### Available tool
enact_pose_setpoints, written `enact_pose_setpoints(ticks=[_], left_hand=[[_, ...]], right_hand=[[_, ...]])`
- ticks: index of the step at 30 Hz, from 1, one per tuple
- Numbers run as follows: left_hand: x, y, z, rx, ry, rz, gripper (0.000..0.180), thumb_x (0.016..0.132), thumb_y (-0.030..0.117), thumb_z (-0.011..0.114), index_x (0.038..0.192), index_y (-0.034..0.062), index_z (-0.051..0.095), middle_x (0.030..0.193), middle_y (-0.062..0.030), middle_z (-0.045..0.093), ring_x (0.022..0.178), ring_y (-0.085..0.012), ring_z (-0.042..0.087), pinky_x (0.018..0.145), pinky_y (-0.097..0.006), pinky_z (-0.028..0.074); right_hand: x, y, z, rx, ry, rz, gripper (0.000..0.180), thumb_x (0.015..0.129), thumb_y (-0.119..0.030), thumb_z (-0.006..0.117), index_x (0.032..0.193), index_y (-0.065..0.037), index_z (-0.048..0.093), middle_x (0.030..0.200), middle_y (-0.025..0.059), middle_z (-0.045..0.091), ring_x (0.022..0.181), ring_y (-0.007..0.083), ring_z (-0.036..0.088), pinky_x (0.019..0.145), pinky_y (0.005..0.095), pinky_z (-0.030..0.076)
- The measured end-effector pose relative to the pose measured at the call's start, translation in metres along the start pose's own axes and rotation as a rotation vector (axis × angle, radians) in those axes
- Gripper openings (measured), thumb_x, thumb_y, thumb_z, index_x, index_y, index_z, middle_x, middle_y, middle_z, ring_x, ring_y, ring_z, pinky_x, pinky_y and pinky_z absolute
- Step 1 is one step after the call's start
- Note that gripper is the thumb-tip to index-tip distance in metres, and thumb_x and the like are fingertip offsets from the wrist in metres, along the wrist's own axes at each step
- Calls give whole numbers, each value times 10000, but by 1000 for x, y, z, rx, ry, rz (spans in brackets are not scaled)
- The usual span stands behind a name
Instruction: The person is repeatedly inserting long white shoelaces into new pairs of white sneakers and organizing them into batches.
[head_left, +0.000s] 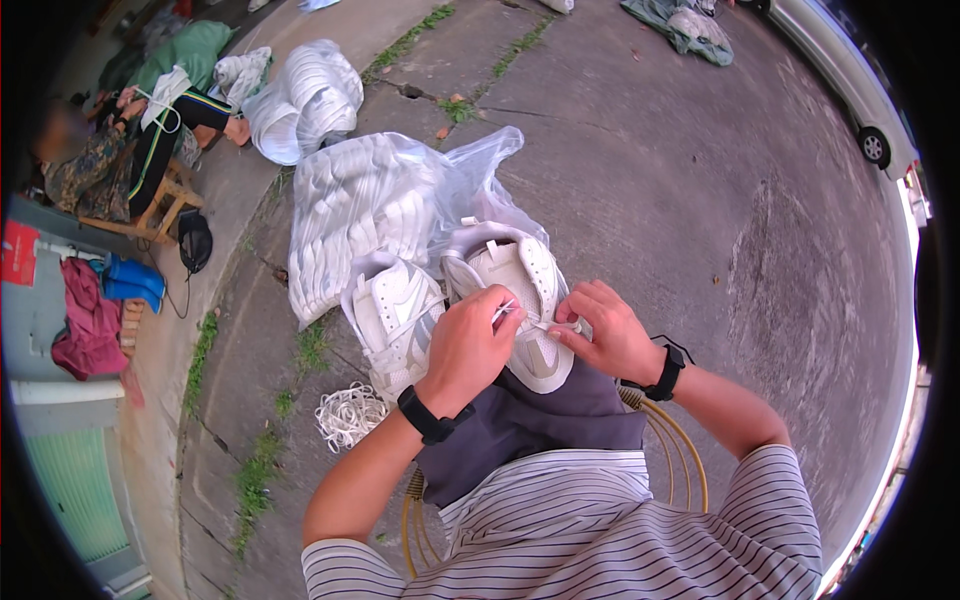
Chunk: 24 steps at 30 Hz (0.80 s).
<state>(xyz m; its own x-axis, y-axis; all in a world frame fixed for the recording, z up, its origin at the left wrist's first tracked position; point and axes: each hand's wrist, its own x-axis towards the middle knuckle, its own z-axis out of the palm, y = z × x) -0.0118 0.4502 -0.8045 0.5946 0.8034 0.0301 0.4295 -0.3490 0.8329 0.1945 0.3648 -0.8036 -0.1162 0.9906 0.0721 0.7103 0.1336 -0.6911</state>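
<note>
Gently Does the Lacing

Dark grey cloth trousers (610,408) best stay steady beneath the off-white mesh sneaker (510,268), which sits toe toward the body. Left hand (474,338) and right hand (610,328) each pinch thin white shoelace (541,324) between fingertips; drawing both sides evenly, untwisted, should serve well. The sneaker's upper looks pale and clean, the toe trimmed grey-beige, visible upper eyelets bare.

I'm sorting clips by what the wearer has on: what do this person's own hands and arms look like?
The left hand and right hand are ungloved. A thick black band circles the left wrist, and a matching one the right. The forearms are bare; above the elbows come short, pale sleeves with thin dark stripes.
</note>
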Motion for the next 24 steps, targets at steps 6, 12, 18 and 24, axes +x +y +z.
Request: enact_pose_setpoints(ticks=[6, 12, 18, 24], left_hand=[[1, 5, 1, 34, 0, -48, 167, 868, 162, 688, 904, 5, 641, 776, -179, 670, 686, -335, 653, 609, -385, 485], [3, 7, 1, 44, -12, -32, 173, 862, 161, 692, 882, -1, 636, 763, -177, 664, 668, -324, 649, 595, -385, 475], [2, 24, -4, 89, -43, -90, 161, 857, 149, 691, 862, -1, 633, 759, -159, 662, 665, -317, 641, 606, -386, 473], [5, 28, -9, 86, 67, -72, 162, 858, 145, 694, 833, 2, 624, 730, -130, 658, 616, -272, 613, 583, -372, 453]], right_hand=[[1, 2, -2, -23, -56, -31, 189, 869, -210, 694, 840, -55, 591, 857, 106, 547, 831, 291, 528, 747, 393, 448], [4, 16, -9, 31, -106, -74, 183, 901, -200, 648, 839, -39, 587, 867, 115, 530, 853, 304, 526, 776, 395, 443], [5, 22, -16, 63, -156, -112, 170, 900, -189, 642, 860, -34, 584, 890, 117, 521, 884, 310, 527, 795, 407, 445], [8, 34, -26, 44, -182, -144, 159, 916, -187, 614, 886, -35, 580, 909, 127, 514, 899, 313, 523, 803, 409, 444]])
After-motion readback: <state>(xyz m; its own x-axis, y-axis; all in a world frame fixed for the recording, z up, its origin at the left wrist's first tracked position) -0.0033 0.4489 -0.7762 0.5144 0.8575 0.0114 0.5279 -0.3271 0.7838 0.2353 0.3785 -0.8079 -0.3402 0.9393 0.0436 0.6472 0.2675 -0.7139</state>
